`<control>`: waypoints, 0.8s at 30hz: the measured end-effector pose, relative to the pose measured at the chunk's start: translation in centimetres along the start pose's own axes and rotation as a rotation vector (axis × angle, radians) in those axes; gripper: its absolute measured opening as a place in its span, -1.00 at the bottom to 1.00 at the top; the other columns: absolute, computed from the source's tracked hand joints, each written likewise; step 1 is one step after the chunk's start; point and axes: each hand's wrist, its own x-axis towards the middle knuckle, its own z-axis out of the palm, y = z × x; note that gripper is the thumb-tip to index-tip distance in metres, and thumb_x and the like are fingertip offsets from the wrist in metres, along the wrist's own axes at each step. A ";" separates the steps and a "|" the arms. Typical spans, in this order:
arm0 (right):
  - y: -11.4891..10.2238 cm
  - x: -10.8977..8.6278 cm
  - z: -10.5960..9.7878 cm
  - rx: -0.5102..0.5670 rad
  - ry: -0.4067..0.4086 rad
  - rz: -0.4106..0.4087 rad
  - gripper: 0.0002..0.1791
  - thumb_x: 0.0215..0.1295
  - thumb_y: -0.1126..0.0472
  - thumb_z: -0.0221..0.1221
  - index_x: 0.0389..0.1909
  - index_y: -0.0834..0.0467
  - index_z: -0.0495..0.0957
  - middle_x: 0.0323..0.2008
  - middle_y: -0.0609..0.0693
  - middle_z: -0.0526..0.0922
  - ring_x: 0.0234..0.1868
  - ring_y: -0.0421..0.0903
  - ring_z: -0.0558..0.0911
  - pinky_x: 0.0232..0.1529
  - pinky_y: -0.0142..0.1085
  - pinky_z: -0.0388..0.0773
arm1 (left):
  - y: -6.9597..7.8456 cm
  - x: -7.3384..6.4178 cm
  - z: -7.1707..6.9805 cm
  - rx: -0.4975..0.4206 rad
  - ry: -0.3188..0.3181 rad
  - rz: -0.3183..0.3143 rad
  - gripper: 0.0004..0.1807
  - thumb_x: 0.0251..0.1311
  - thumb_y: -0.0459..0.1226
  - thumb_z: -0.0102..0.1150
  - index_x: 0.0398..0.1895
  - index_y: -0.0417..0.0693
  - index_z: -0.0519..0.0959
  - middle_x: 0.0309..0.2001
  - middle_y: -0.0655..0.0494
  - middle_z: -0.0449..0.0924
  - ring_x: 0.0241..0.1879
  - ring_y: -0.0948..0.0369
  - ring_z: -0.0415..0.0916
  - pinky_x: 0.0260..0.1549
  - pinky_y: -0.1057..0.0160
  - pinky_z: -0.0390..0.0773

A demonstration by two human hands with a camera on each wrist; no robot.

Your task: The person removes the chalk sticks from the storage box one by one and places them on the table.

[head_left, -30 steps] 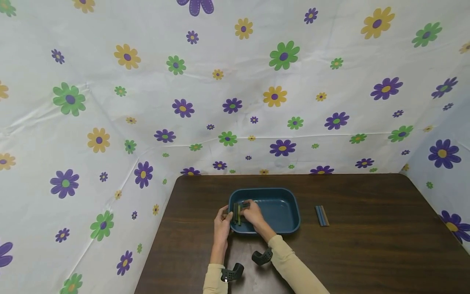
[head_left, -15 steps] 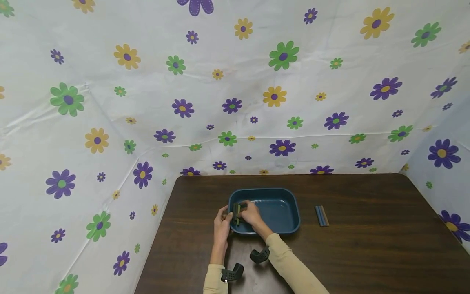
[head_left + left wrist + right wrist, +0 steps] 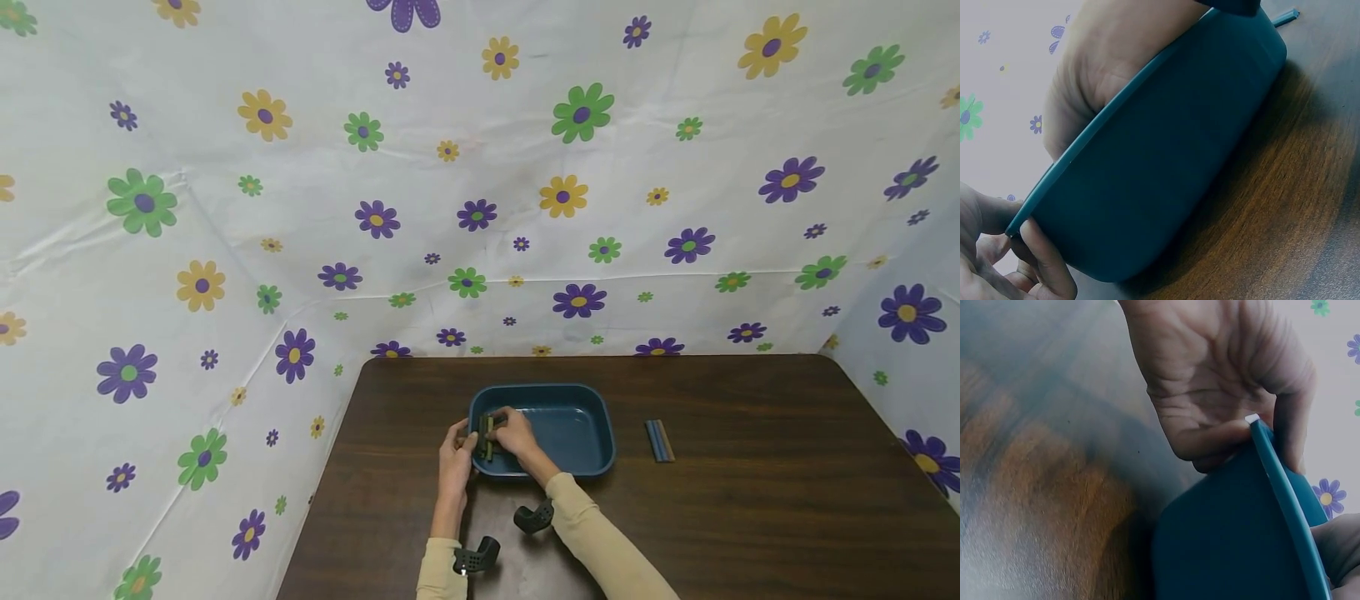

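A dark teal rectangular tray [image 3: 558, 386] stands on the table in the head view. My left hand [image 3: 453, 467] grips its left rim, thumb on the inner side and fingers outside; the left wrist view shows this hand [image 3: 1038, 262] at the tray's corner. My right hand [image 3: 517, 435] reaches inside the left end, fingertips pinching a yellow-green stick [image 3: 490, 451]. Beside that stick lie dark green sticks [image 3: 482, 442], partly covered by the hands. Tray walls hide the sticks from both wrist views.
Right of the tray, a blue stick [image 3: 654, 442] and a brown stick [image 3: 665, 442] lie side by side on the dark wooden table [image 3: 772, 500]. A flower-printed cloth [image 3: 697, 308] hangs behind the table.
My right wrist has shifted slightly left, its fingers still at the yellow-green stick. The left hand keeps its grip on the rim, and the tray stays in place.
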 end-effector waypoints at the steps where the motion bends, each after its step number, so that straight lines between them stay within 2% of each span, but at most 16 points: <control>1: 0.0 0.0 -0.1 0.013 -0.002 0.003 -0.57 0.17 0.51 0.30 0.09 0.46 0.54 -0.25 0.26 0.72 -0.25 0.07 0.71 -0.28 -0.15 0.69 | 0.0 0.0 0.0 0.003 -0.001 -0.003 -0.59 0.50 -0.43 0.03 0.31 -0.48 0.42 -0.28 -0.33 0.49 -0.58 0.20 0.31 -0.53 0.23 0.44; 4: 0.0 0.1 -0.4 0.057 -0.007 0.011 -0.57 0.19 0.54 0.25 0.12 0.46 0.53 -0.30 0.22 0.70 -0.32 0.03 0.70 -0.34 -0.13 0.72 | 0.0 0.1 0.0 0.007 -0.001 -0.001 -0.59 0.50 -0.42 0.04 0.32 -0.49 0.41 -0.28 -0.33 0.50 -0.59 0.21 0.32 -0.54 0.23 0.45; 9: -0.1 0.0 -0.9 0.098 0.006 0.015 -0.56 0.19 0.54 0.19 0.14 0.44 0.54 -0.32 0.20 0.65 -0.34 -0.01 0.67 -0.34 -0.11 0.72 | -0.1 0.1 -0.1 -0.001 -0.007 -0.010 -0.58 0.50 -0.42 0.04 0.33 -0.48 0.41 -0.27 -0.32 0.50 -0.60 0.22 0.32 -0.54 0.24 0.45; 18: -0.3 -0.2 -2.0 0.253 -0.046 0.019 -0.58 0.29 0.53 0.16 0.18 0.47 0.52 -0.15 0.36 0.66 -0.18 0.20 0.72 -0.24 0.05 0.72 | 0.0 0.1 0.0 0.008 -0.006 -0.023 -0.58 0.50 -0.41 0.04 0.34 -0.45 0.41 -0.24 -0.33 0.52 -0.57 0.20 0.36 -0.54 0.23 0.46; 21: -0.4 -0.1 -2.3 0.259 -0.086 -0.013 -0.59 0.31 0.53 0.16 0.19 0.47 0.52 -0.12 0.36 0.66 -0.18 0.20 0.73 -0.27 0.03 0.72 | 0.0 0.1 0.0 0.007 -0.001 -0.023 -0.58 0.50 -0.41 0.04 0.33 -0.46 0.42 -0.26 -0.31 0.52 -0.57 0.21 0.36 -0.53 0.23 0.46; 24: -1.0 -0.2 -2.7 0.278 -0.126 -0.029 -0.57 0.32 0.54 0.14 0.21 0.51 0.49 -0.07 0.44 0.64 -0.12 0.29 0.71 -0.23 0.07 0.71 | 0.1 0.0 0.0 0.006 0.006 -0.015 -0.59 0.49 -0.42 0.04 0.31 -0.47 0.43 -0.26 -0.31 0.52 -0.56 0.19 0.37 -0.55 0.24 0.46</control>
